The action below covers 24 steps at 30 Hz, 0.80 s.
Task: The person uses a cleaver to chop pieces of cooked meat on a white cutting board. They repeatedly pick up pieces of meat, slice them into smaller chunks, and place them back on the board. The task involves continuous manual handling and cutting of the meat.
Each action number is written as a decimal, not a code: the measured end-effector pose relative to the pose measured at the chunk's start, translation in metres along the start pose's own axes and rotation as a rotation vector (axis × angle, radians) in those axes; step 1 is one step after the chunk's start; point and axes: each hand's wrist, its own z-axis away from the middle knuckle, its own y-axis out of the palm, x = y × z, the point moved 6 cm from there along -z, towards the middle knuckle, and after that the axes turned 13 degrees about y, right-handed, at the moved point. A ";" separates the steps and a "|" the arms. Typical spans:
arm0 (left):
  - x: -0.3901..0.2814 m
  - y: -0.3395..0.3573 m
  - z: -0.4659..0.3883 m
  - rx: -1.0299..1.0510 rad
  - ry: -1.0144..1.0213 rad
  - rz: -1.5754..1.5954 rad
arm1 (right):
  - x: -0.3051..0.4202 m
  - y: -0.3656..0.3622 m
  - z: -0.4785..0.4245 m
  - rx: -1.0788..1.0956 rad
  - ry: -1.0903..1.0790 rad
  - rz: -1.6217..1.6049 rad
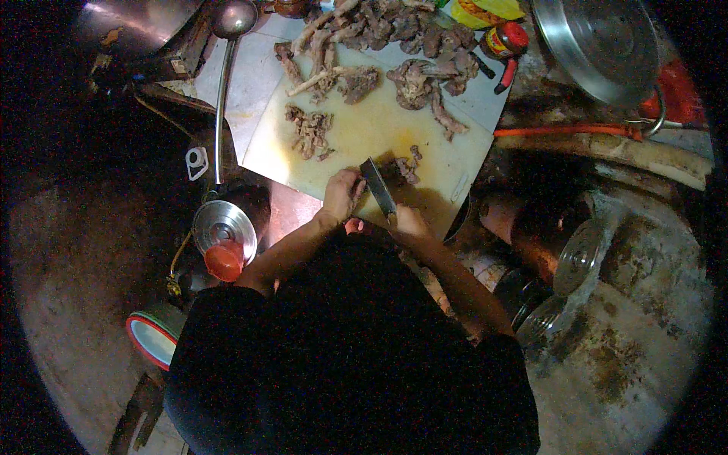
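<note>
A cleaver (377,186) is gripped by its handle in my right hand (410,223), its blade over the near part of a pale cutting board (364,133). My left hand (343,194) lies just left of the blade with its fingers curled; whether it holds a piece of meat is hidden. Chopped meat pieces (310,132) lie on the left of the board. A smaller group of cut bits (409,166) is right of the blade. Larger cooked meat chunks with bones (361,82) are along the far side, beside a big pile of meat (387,25).
A long-handled metal ladle (219,114) lies left of the board. Near my left forearm are a lidded metal pot (226,224) and a red plastic cup (224,260). A red-capped jar (505,41) and a large metal lid or pan (600,48) are at the upper right.
</note>
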 end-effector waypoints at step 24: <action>0.040 0.012 0.028 0.119 -0.106 0.094 | 0.035 0.026 -0.023 -0.407 0.039 0.089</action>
